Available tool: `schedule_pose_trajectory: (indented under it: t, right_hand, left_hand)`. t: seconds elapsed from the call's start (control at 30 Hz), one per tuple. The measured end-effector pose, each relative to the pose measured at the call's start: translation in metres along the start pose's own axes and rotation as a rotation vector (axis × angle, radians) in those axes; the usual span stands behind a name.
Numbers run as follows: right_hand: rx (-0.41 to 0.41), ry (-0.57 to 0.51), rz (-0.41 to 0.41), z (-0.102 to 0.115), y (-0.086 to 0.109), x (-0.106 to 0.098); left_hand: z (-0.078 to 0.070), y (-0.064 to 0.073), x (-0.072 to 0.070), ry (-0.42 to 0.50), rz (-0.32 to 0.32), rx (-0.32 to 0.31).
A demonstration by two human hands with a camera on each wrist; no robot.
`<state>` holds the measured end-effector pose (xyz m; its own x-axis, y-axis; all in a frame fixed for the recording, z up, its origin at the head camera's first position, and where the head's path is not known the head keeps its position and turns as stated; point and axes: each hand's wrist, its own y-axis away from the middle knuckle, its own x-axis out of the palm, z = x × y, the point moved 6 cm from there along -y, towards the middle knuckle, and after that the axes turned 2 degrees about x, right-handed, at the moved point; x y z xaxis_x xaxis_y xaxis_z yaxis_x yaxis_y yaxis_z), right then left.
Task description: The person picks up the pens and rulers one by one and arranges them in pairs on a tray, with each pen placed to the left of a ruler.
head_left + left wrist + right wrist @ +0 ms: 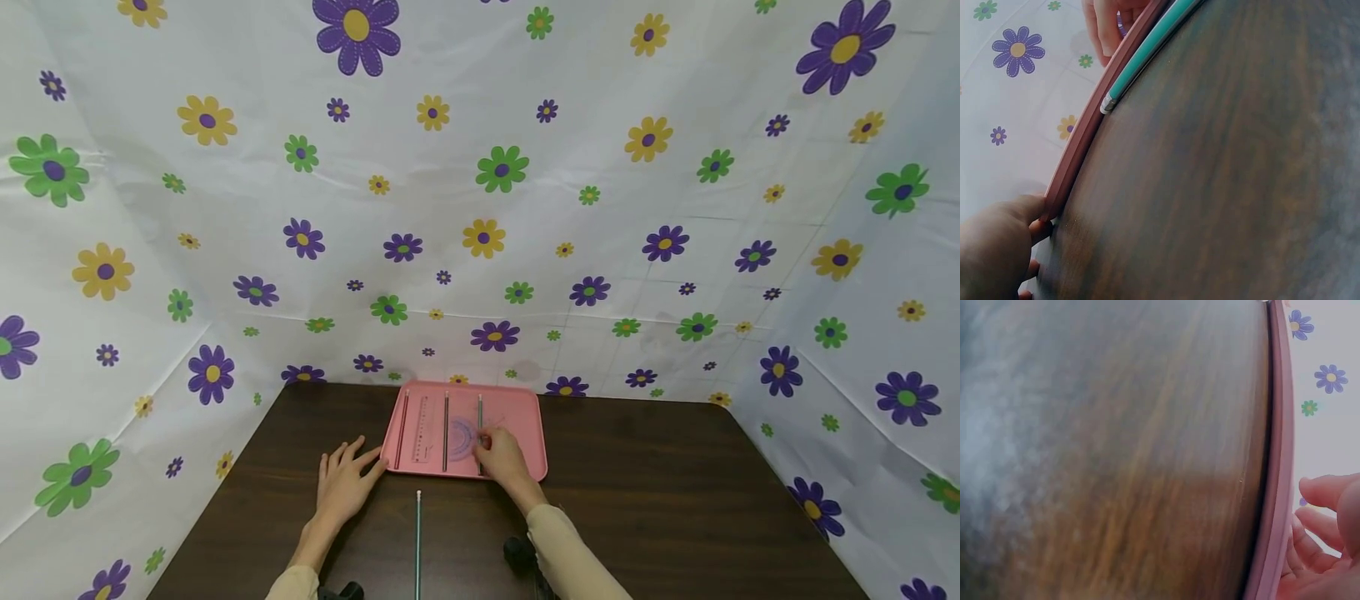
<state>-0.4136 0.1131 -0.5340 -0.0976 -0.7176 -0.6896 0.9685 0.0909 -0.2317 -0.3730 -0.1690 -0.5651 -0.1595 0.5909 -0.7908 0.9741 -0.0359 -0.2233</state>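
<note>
A pink tray (pixel 536 417) lies at the table's back edge. In it are a red pencil (pixel 402 429), a clear ruler (pixel 423 429), a dark pencil (pixel 446 433), a clear protractor (pixel 459 439) and a green pencil (pixel 481 410). My left hand (pixel 345 482), fingers spread, touches the tray's front left corner with its thumb. Over the tray, my right hand (pixel 506 460) has its fingertips right at the green pencil; in the right wrist view its thumb and fingers stand apart with nothing seen between them. A teal pencil (pixel 418 542) lies on the table before the tray.
The dark wooden table (pixel 637 500) extends to both sides of the tray. A white flowered sheet (pixel 570 167) hangs behind the table and on both sides. Black wrist gear (pixel 519 552) shows by the right sleeve.
</note>
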Motion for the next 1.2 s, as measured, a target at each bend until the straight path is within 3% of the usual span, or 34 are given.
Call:
schedule_pose_trajectory:
  t: [0.4,0.83,1.2]
  right_hand:
    - [-0.05,-0.068,0.053,0.01,0.017,-0.028]
    - [-0.08,0.036,0.111,0.007,0.049,-0.057]
    - [-0.059,0.077,0.266,0.0,0.082,-0.08]
  left_hand:
    - [0.0,-0.001,-0.001,-0.006,-0.018,0.001]
    - [0.003,-0.002,0.002,-0.011,-0.018,-0.006]
    - [0.003,-0.001,0.001,-0.002,-0.021,-0.001]
